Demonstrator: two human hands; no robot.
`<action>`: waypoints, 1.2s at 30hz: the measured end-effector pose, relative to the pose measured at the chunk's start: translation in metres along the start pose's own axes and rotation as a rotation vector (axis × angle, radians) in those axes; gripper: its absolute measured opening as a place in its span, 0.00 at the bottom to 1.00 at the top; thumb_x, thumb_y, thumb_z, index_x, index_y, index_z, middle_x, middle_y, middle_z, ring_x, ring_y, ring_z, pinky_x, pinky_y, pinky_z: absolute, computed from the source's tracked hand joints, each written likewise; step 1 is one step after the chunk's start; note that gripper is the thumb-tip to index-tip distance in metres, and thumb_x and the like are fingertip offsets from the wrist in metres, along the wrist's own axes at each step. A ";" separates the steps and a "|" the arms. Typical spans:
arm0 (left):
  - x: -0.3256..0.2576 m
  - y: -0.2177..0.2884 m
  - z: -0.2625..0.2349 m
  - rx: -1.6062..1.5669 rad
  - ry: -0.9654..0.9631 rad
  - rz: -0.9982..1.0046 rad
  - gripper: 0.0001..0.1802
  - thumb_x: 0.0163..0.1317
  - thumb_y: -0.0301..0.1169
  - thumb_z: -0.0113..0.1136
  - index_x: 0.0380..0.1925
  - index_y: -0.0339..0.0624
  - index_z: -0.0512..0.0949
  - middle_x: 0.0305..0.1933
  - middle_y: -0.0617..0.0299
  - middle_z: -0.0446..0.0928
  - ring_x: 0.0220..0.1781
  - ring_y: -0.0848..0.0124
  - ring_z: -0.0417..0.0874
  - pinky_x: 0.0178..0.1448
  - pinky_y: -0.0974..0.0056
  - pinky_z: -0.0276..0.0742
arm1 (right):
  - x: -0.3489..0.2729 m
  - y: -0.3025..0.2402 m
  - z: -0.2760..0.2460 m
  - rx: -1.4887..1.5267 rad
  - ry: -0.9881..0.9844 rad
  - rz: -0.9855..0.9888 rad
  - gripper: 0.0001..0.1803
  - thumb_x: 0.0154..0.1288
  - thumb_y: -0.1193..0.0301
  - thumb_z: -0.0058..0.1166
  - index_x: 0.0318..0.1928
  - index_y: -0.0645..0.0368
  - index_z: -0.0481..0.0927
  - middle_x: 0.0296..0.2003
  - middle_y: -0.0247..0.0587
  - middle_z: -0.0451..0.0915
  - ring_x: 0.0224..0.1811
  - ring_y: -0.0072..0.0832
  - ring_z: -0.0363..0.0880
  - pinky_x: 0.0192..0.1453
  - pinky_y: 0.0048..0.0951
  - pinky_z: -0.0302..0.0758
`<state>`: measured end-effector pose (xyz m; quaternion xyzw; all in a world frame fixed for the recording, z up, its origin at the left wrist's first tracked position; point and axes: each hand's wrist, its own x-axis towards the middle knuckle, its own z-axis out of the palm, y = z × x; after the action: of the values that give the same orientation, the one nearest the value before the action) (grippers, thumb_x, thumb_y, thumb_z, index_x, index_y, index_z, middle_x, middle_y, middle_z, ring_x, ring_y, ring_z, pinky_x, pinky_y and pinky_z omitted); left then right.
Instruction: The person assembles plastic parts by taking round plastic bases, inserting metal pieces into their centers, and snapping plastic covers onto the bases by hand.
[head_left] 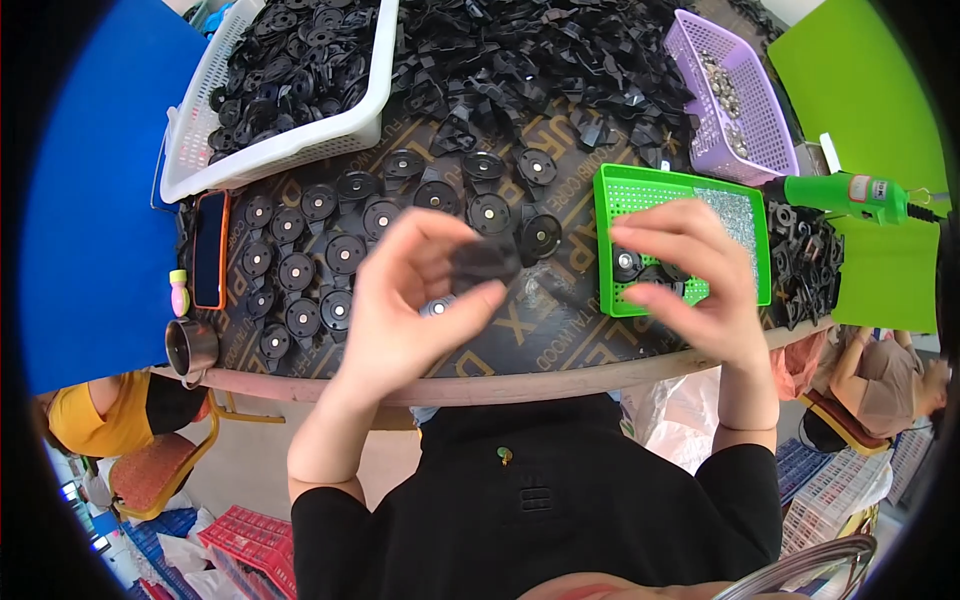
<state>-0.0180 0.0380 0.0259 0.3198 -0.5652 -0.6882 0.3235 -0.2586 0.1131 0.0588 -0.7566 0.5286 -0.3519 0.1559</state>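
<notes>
My left hand [395, 315] is closed on a black plastic part [485, 262], smeared by motion, above the dark table near its front edge. Rows of round black plastic parts with a small metal centre [345, 252] lie to the left of and beyond this hand. Over the green tray [605, 285] is my right hand [722, 285], its curved fingers and thumb apart, with no held thing showing. Between them a round black part [627, 264] shows inside the tray. Small silvery screws [735, 215] fill the tray's right side.
A white basket [285, 155] of round black parts stands far left, beside a heap of black parts [540, 60]. Far right are a purple basket [745, 160] with metal pieces and a green electric screwdriver [845, 195]. A phone [211, 250] and metal cup [190, 348] lie left.
</notes>
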 end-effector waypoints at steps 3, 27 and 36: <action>-0.012 -0.019 0.008 0.436 -0.097 0.100 0.15 0.47 0.26 0.64 0.36 0.39 0.74 0.36 0.57 0.75 0.39 0.69 0.79 0.45 0.68 0.73 | -0.002 0.003 0.018 -0.064 0.002 0.005 0.20 0.47 0.71 0.65 0.45 0.54 0.80 0.39 0.36 0.77 0.41 0.34 0.75 0.45 0.32 0.71; -0.015 -0.021 0.007 1.413 -0.265 0.523 0.21 0.39 0.21 0.57 0.39 0.36 0.79 0.59 0.53 0.69 0.54 0.58 0.73 0.54 0.59 0.73 | -0.030 0.033 0.021 -0.242 -0.186 0.182 0.26 0.44 0.76 0.63 0.48 0.59 0.71 0.40 0.43 0.75 0.45 0.41 0.72 0.49 0.36 0.70; -0.014 -0.022 0.022 0.762 -0.136 0.431 0.18 0.55 0.24 0.60 0.47 0.34 0.74 0.45 0.53 0.77 0.46 0.61 0.79 0.50 0.64 0.74 | -0.023 0.025 0.006 -0.173 -0.128 0.141 0.28 0.45 0.79 0.60 0.51 0.59 0.69 0.42 0.44 0.74 0.45 0.41 0.72 0.49 0.36 0.70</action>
<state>-0.0290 0.0652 0.0087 0.2449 -0.8524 -0.3669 0.2806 -0.2756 0.1234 0.0309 -0.7490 0.5979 -0.2443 0.1479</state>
